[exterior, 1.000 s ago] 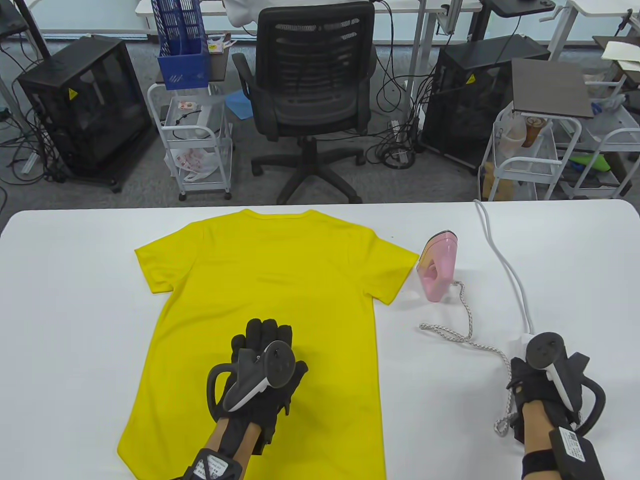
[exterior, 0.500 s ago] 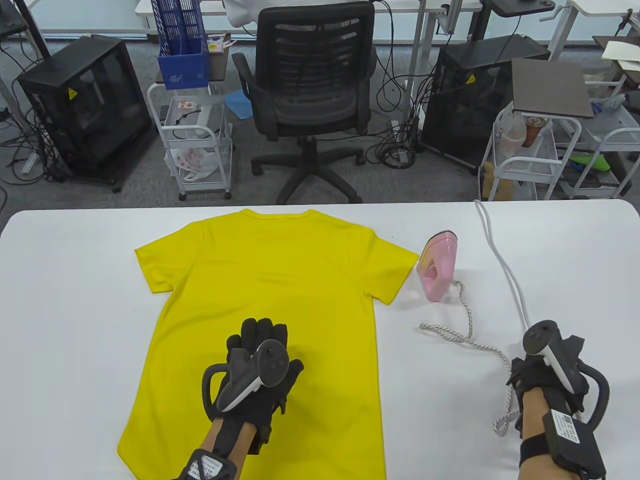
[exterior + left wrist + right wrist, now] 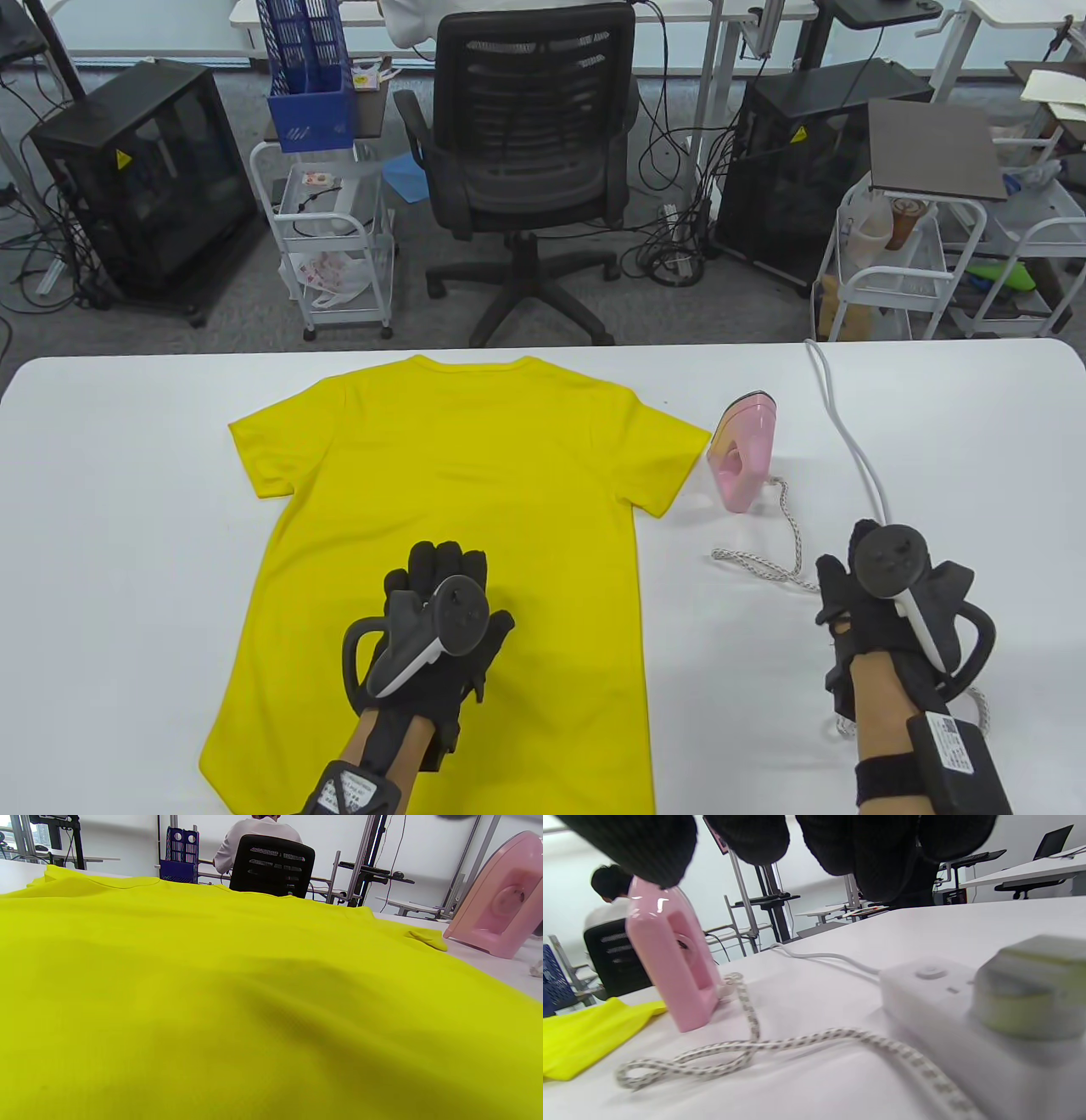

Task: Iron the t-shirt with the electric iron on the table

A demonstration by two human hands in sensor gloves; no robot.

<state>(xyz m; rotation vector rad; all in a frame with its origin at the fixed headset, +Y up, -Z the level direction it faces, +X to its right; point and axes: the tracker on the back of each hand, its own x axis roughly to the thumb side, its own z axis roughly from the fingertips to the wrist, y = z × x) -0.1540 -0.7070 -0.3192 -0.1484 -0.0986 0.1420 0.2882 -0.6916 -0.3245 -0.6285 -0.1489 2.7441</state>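
A yellow t-shirt (image 3: 458, 501) lies flat on the white table (image 3: 119, 509), neck away from me; it fills the left wrist view (image 3: 212, 984). A pink electric iron (image 3: 742, 450) stands upright on its heel just right of the shirt's sleeve, also in the left wrist view (image 3: 496, 899) and the right wrist view (image 3: 670, 955). My left hand (image 3: 441, 586) rests flat, palm down, on the shirt's lower middle. My right hand (image 3: 857, 577) hovers empty over the iron's braided cord (image 3: 793, 535), fingers hanging loose (image 3: 746, 836), near a white power strip (image 3: 967, 1014).
A white cable (image 3: 848, 433) runs from the power strip to the table's far edge. The braided cord loops on the table (image 3: 734, 1056) between the iron and my right hand. An office chair (image 3: 526, 153) and carts stand beyond the table.
My right hand has moved left and forward, toward the iron, now covering the power strip in the table view. My left hand has slid slightly left and back on the shirt.
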